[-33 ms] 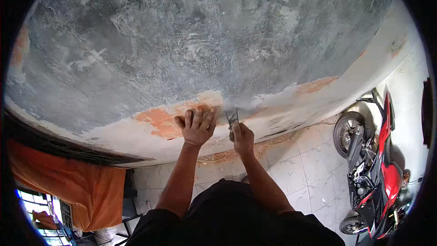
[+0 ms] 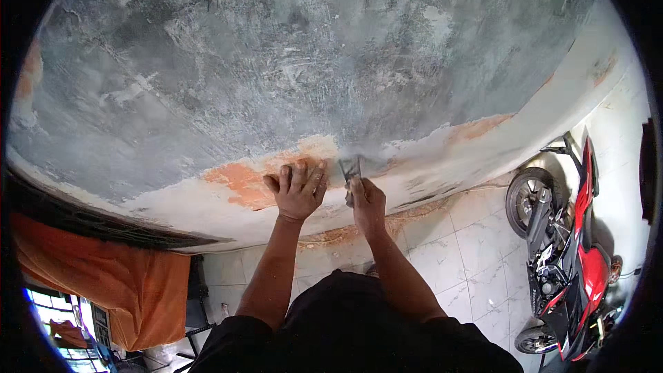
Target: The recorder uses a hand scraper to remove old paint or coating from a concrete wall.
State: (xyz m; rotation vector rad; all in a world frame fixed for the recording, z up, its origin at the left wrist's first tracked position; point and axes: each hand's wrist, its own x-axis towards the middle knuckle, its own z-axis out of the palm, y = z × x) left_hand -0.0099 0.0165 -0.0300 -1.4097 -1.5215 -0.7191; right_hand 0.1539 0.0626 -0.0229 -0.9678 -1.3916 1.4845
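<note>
A wall [image 2: 290, 69] with patchy grey, scuffed paint fills the upper part of the head view. Lower down, its surface is whitish with bare orange patches. My left hand [image 2: 300, 192] lies flat against the wall, fingers spread, over the edge of an orange patch. Just right of it, my right hand [image 2: 368, 204] grips a scraper [image 2: 350, 170] by its handle. The metal blade points up and meets the wall near the border of grey and white. My fingers hide most of the handle.
Pale floor tiles [image 2: 442, 262] run along the foot of the wall, with orange-brown debris [image 2: 331, 237] at the joint. A red and black motorcycle [image 2: 580, 269] stands at the right. An orange cloth [image 2: 117, 283] hangs over something at the lower left.
The scraper has moved slightly left and its blade now stands at a somewhat different angle. My left hand stays at nearly the same spot on the wall.
</note>
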